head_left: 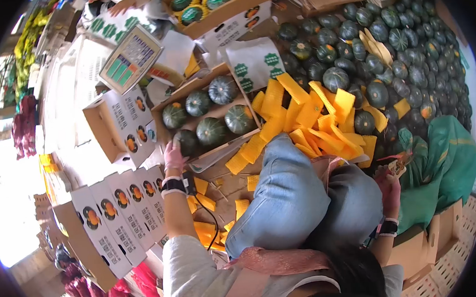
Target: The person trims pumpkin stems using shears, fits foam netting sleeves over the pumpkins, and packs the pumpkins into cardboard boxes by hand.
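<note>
My left hand (173, 157), in a pink glove, is at the near left corner of an open cardboard box (252, 135). Its fingers curve against the side of a dark green pumpkin (186, 143) in that corner. Several more pumpkins (211, 131) sit in two rows in the same box. Over by the green sack on the right, my right hand (389, 189), also pink-gloved, is closed around a small patterned piece (398, 167); its kind is unclear.
Yellow foam sleeves (307, 117) lie heaped before my knees. Beyond them spreads a large pile of pumpkins (397, 40). A scale display (130, 58) stands behind the box. Folded printed cartons (119, 215) line the left, and a green sack (440, 163) lies at right.
</note>
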`<state>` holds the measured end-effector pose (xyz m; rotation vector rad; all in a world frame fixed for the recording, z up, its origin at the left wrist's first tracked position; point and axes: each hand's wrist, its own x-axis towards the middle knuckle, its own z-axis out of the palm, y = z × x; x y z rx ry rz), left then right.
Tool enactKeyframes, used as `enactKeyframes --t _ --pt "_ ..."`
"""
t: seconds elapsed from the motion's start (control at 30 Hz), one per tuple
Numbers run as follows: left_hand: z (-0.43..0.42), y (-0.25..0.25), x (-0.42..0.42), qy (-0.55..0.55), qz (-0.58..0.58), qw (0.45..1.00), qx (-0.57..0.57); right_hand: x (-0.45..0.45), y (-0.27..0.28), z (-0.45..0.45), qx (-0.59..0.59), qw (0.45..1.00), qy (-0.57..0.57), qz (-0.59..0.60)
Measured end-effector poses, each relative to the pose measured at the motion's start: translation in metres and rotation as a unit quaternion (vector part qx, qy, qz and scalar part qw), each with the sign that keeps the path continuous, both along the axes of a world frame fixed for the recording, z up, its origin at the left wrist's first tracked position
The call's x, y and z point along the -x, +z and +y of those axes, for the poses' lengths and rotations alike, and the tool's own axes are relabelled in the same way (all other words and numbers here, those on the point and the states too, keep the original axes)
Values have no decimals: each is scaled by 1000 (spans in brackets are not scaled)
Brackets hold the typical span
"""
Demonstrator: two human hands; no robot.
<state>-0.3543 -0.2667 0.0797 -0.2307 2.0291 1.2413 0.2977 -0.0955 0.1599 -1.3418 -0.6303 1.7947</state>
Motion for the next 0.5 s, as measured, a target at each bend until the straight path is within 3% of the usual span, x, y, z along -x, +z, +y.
enactKeyframes --t 0.03,0.07,0.13,0.2,0.33,0.5 --pt "-14 -17 10 -176 126 970 110 3 0 -3 6 1000 -9 -11" --pt "-24 -33 19 -262 268 907 192 2 -1 -4 7 1000 -3 -1" --pt "-23 -12 5 -269 440 844 148 -8 -5 -4 13 1000 11 17" --pt "-16 19 -8 -197 430 876 96 -16 -7 -6 16 1000 21 2" --pt "-30 29 -12 -192 483 847 107 -31 -3 -12 29 997 17 -66" --pt "-33 36 -13 -189 470 855 108 -28 -2 -20 28 999 0 -40"
